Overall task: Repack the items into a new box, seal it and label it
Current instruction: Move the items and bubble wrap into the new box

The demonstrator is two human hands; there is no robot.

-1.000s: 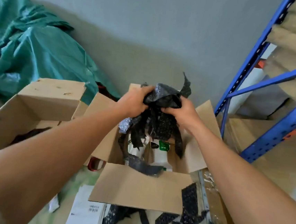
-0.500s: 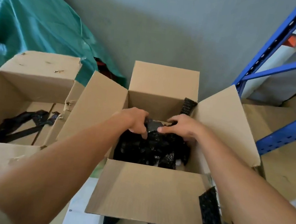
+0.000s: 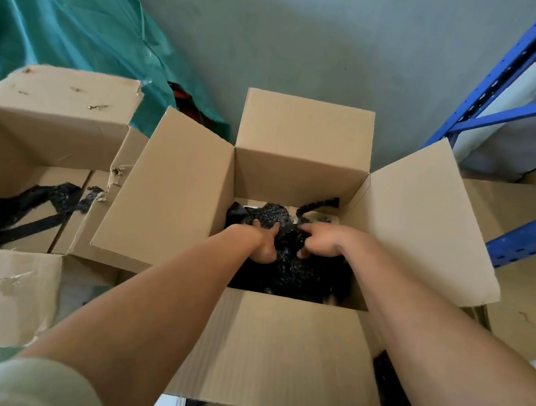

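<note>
A green tarp (image 3: 65, 19) fills the far left against the grey wall (image 3: 309, 36), and a blue rack (image 3: 498, 104) rises on the right. Below the tarp stands the old box (image 3: 56, 110), torn at its edges, with only some black strips (image 3: 30, 209) lying on its bottom. Just beside it, in the middle, the new box (image 3: 302, 140) stands with all four flaps open. Whatever has been repacked lies low inside it, covered by a crumpled wad of black bubble wrap (image 3: 289, 273).

Both arms reach down into the new box from the near side. The left hand (image 3: 264, 243) has its fingers curled into the wad's left part and grips it. The right hand (image 3: 320, 242) does likewise just beside it, fingers hooked into the wrap, the two hands nearly touching. The wad lies straight under both hands and spreads toward the near wall; one strip of it stands up in the far right corner. Neither hand is the nearer, so tamping it down looks like work for both, and the loose strip falls to the right hand's side.

A second ago the hands held the wad above the rim, with white bottles showing beneath it; half a second ago it was just inside the mouth. Now it sits deep inside and the bottles are hidden — the flaps are not yet folded.
</note>
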